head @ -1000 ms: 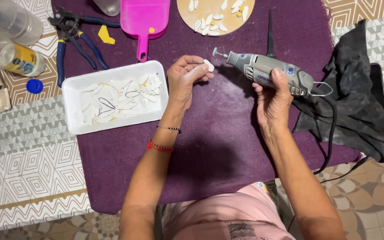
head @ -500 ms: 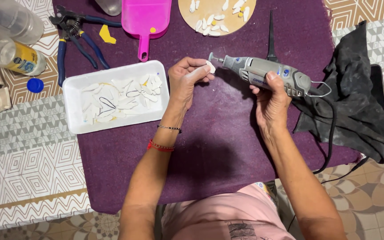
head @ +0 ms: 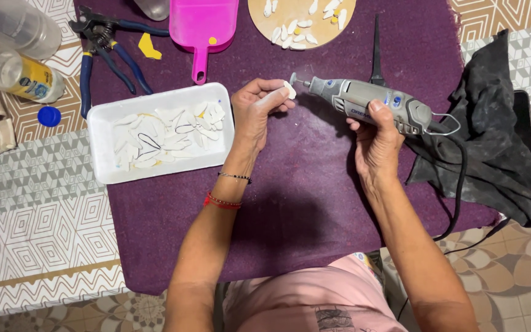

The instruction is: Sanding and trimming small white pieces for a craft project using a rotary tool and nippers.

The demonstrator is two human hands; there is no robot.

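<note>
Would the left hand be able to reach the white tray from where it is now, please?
Probably yes. The white tray lies just beside the left hand on the purple cloth, with nothing between them. But that hand is pinching a small white piece, so its fingers are occupied.

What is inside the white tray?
The white tray holds a loose heap of thin white pieces, some with dark curved edges, lying flat and overlapping. They cover most of the tray's floor, so anything under them is hidden. Neither hand touches it.

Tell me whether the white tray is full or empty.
Partly full: the white tray holds a loose layer of pale flat pieces, with bare patches along its near side.
</note>
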